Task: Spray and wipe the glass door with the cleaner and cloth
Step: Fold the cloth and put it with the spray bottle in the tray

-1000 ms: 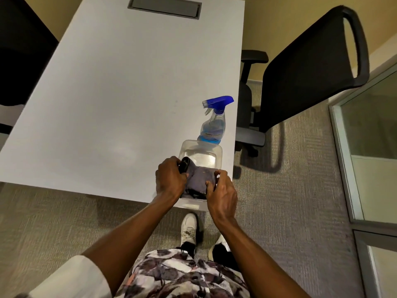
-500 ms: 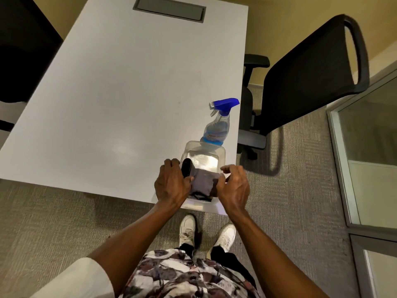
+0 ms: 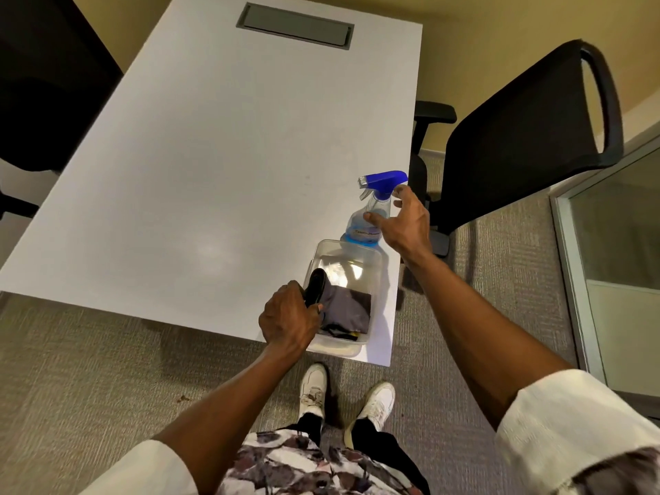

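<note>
The spray bottle point(image 3: 371, 217) stands upright on the white table point(image 3: 221, 166) near its right edge, long axis vertical, with its blue trigger head point(image 3: 384, 180) at the top and the nozzle pointing left across the tabletop. It sits just beyond the far end of a clear plastic tub point(image 3: 344, 280), which lies lengthwise near-to-far at the near right corner of the table. The right hand point(image 3: 403, 223) is at the right side of the bottle's neck, fingers spread apart and curved toward it; the thumb reaches across the front of the clear neck and the index finger rises beside the blue head, but the grasp is not closed, and whether the fingertips touch the plastic cannot be told. The left hand point(image 3: 289, 317) is at the near left side of the tub, fingers curled together around a dark oval object point(image 3: 316, 287) that tilts up along the tub's left wall. A grey cloth point(image 3: 348, 309) lies bunched in the near half of the tub, just right of that hand. A black office chair point(image 3: 528, 130) stands right of the table, and the glass door point(image 3: 621, 244) is at the far right edge.
</note>
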